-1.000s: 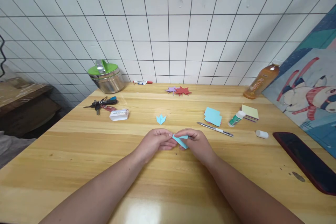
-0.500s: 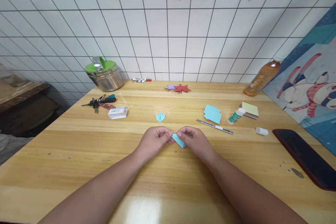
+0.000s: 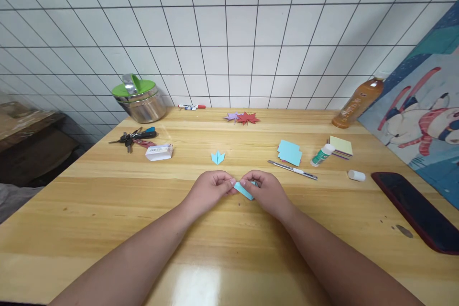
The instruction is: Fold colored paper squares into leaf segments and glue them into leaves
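Observation:
Between my hands is a small folded piece of light blue paper (image 3: 244,191), held just over the table. My left hand (image 3: 212,190) pinches its left corner between thumb and fingers. My right hand (image 3: 267,192) grips it from the right, thumb on top, and hides part of that side. Beyond my hands lies a blue folded paper shape (image 3: 218,157) with three points. Off to the right are a stack of light blue paper squares (image 3: 290,152) and a slim utility knife (image 3: 292,170).
A glue stick (image 3: 322,155), its white cap (image 3: 356,175), a pad of paper (image 3: 340,147), a phone (image 3: 418,210) and a bottle (image 3: 360,103) stand right. Left are keys (image 3: 132,137), a small white box (image 3: 159,152) and a steel pot (image 3: 145,105). Paper stars (image 3: 247,118) and a marker (image 3: 191,107) lie behind.
Both hands stay closed on the blue paper, whose visible part now looks like a narrower strip. The view has shifted slightly; other things on the table lie as before.

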Available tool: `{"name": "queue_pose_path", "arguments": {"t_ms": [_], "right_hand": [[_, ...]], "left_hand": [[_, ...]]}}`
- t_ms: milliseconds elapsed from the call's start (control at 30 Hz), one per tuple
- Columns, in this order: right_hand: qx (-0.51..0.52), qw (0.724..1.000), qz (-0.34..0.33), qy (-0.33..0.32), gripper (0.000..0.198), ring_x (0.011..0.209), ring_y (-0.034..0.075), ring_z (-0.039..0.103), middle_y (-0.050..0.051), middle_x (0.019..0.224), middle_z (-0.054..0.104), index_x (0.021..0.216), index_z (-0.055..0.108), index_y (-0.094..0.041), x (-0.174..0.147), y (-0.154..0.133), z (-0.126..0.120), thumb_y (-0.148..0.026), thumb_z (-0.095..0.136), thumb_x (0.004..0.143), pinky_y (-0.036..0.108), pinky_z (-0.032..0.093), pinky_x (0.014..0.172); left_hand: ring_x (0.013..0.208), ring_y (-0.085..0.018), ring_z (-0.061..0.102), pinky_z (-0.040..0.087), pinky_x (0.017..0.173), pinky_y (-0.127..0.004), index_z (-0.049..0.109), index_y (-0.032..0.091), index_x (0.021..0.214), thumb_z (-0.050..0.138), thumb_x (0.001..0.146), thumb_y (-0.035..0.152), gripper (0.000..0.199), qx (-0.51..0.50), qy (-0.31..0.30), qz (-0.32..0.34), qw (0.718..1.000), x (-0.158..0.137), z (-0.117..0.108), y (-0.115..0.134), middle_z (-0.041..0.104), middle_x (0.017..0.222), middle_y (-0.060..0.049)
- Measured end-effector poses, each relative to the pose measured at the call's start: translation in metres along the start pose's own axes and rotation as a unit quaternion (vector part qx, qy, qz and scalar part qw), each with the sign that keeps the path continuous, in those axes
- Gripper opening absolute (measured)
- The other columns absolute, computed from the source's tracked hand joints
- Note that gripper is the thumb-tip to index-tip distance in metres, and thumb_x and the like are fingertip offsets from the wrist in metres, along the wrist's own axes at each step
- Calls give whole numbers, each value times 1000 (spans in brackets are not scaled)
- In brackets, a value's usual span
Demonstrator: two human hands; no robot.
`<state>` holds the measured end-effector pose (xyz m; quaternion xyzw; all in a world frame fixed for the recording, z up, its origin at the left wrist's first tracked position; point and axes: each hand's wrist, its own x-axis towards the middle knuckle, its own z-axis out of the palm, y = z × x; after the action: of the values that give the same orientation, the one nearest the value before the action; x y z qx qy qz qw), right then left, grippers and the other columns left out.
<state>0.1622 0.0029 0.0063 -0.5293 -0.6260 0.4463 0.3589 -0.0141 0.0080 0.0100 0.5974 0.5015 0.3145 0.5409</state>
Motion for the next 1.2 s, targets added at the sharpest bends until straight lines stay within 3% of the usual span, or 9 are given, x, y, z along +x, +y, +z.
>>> {"name": "queue_pose_path", "arguments": {"t_ms": [300, 567, 833, 1000, 1200], "right_hand": [[10, 1000, 11, -5, 20, 52, 11, 48, -2, 58, 58, 67, 64, -20, 0, 2, 0, -38, 58, 72, 22, 38, 49], [11, 1000, 16, -1, 19, 54, 12, 50, -1, 60, 60, 67, 64, -20, 1, 3, 0, -37, 58, 72, 23, 39, 51], [-98, 994, -48, 24, 13, 62, 14, 54, -1, 67, 65, 68, 65, -22, 0, 1, -2, -29, 56, 73, 24, 38, 58], [-123, 991, -55, 19, 14, 65, 13, 56, -2, 72, 67, 71, 65, -22, 0, 2, -4, -29, 54, 76, 24, 39, 61], [-143, 988, -61, 12, 13, 67, 12, 56, -3, 73, 67, 73, 65, -22, -2, -1, -5, -28, 53, 77, 23, 39, 62]], "left_hand": [[66, -17, 62, 45, 63, -26, 67, 17, 72, 55, 75, 39, 25, 95, 27, 33, 995, -1, 2, 2, 70, 70, -4], [62, -15, 58, 40, 58, -23, 68, 19, 69, 49, 80, 38, 28, 218, 54, 94, 970, -3, 1, 3, 68, 65, -1], [69, -18, 60, 43, 63, -25, 70, 17, 74, 50, 79, 44, 33, 148, -7, 80, 986, -1, -5, 4, 69, 71, -1], [74, -19, 63, 47, 69, -29, 69, 14, 84, 47, 80, 49, 42, 42, 20, 21, 999, 2, -12, 4, 70, 77, -7], [71, -18, 61, 45, 66, -26, 69, 17, 77, 57, 74, 43, 29, 127, 1, 61, 990, 2, -11, 2, 69, 75, -4]]}}
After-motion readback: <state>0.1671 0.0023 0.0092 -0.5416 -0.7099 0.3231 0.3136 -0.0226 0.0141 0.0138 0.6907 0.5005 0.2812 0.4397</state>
